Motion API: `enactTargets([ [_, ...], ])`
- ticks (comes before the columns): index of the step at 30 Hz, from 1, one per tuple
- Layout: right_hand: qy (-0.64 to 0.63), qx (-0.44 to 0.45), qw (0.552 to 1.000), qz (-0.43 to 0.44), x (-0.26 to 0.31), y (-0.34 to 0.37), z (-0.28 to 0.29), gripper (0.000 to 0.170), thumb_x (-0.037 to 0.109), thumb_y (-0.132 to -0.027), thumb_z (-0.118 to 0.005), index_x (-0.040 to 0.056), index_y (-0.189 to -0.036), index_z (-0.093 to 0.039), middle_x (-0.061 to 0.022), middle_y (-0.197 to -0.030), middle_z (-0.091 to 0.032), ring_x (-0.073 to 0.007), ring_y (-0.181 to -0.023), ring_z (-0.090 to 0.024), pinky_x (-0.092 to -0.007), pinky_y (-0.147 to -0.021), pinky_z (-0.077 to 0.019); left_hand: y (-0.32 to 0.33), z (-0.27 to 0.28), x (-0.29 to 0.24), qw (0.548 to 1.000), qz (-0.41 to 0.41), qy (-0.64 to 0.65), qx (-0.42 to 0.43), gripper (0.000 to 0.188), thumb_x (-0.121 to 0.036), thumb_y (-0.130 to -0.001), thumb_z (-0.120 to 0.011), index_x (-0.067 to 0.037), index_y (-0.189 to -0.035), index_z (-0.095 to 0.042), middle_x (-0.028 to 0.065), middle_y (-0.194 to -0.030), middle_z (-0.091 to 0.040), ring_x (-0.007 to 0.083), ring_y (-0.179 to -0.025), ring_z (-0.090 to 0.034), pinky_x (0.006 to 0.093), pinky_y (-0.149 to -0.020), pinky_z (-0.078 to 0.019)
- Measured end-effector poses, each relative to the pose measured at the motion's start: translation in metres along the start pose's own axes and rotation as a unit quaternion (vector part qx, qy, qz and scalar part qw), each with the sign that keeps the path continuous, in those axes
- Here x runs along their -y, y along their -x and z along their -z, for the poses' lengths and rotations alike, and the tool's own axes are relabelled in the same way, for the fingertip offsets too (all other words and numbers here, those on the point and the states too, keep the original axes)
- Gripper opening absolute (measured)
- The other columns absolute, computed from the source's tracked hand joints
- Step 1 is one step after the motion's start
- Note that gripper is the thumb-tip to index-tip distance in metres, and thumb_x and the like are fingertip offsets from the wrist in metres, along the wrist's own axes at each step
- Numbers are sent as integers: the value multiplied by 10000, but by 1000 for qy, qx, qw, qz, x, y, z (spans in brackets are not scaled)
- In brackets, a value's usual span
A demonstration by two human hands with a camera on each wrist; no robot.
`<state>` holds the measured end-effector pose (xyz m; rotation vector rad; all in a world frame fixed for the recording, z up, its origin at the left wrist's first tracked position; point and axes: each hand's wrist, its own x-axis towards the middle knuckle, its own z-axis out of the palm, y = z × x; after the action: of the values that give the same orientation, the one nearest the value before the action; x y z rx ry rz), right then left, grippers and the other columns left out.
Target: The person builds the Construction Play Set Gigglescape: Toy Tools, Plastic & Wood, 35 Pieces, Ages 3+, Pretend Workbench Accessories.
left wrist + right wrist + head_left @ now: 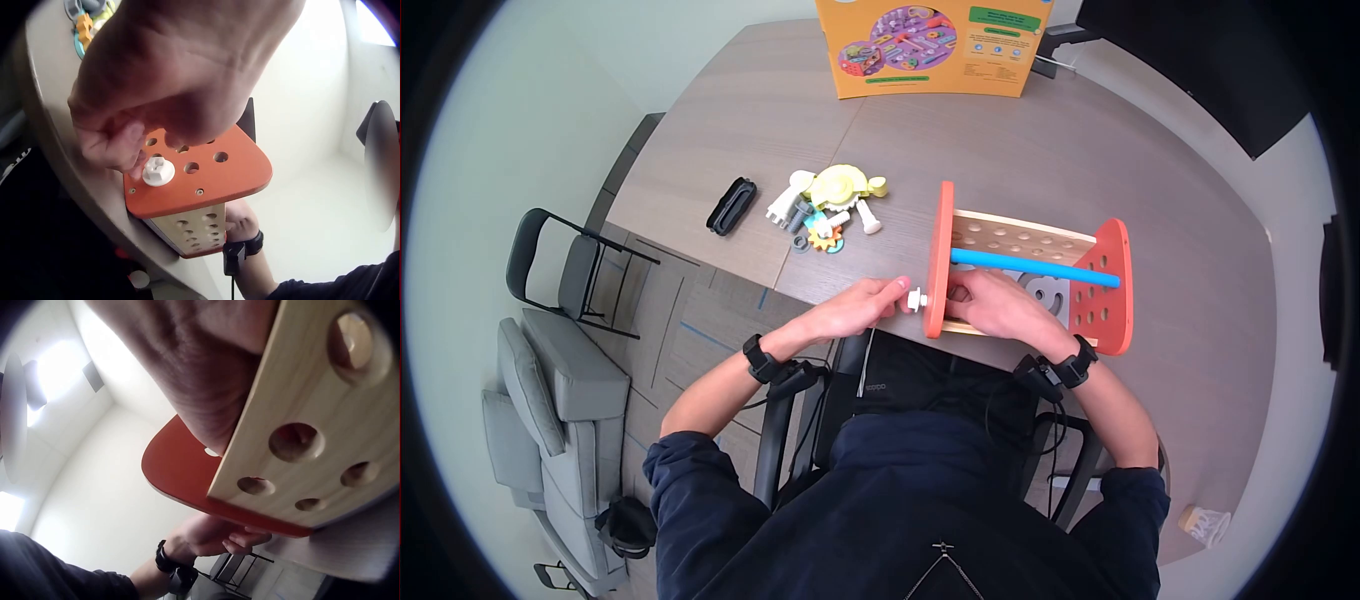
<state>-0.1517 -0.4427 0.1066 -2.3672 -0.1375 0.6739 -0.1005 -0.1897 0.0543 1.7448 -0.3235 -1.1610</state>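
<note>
White bolt [917,299] in orange panel [941,240] — left hand [858,308] beside, right hand [1005,305] behind.

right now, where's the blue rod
In the head view, right of centre, the blue rod spans between the two red end panels, just above the right hand in the picture.

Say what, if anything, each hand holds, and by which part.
Left hand: at the white bolt, grip unclear. Right hand: partly inside the toolbox, fingertips obscured. Can't tell whether either holds anything.
</note>
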Motion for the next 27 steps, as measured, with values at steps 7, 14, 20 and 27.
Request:
enactTargets([
  [7,-3,0,1000,6,-2,0,-1,393,308,-978,-701,-14,-1202,-729,-184,-1078,-782,-331,-1015,-750,-432,-878,-576,2,-9,9,987,-138,-81,-35,501,-520,-1118,-477,-38,-1184,-597,7,-819,-532,91,-769,-481,296,-704,-450],
  [14,4,2,1000,5,0,0,1,399,308,-974,-704,-13,-1209,-731,-179,-1074,-785,-327,-1009,-753,-428,-872,-578,0,-7,-8,1000,-7,-16,-3,322,-305,-1093,-613,-109,-1297,-461,-54,-826,-467,57,-696,-422,247,-589,-371],
  [20,-3,5,1000,8,-1,0,1,396,302,-975,-701,-14,-1211,-732,-178,-1066,-786,-326,-1000,-756,-428,-867,-581,0,-16,9,986,-149,-24,-66,412,-425,-1122,-520,-34,-1247,-560,-19,-864,-520,84,-773,-486,274,-696,-430],
  [27,0,1,1000,4,0,0,1,401,308,-974,-702,-11,-1215,-731,-174,-1066,-787,-324,-999,-756,-426,-867,-581,0,-3,-9,999,-15,-32,3,335,-353,-1104,-582,-42,-1228,-581,-23,-818,-503,78,-786,-487,262,-708,-414],
])
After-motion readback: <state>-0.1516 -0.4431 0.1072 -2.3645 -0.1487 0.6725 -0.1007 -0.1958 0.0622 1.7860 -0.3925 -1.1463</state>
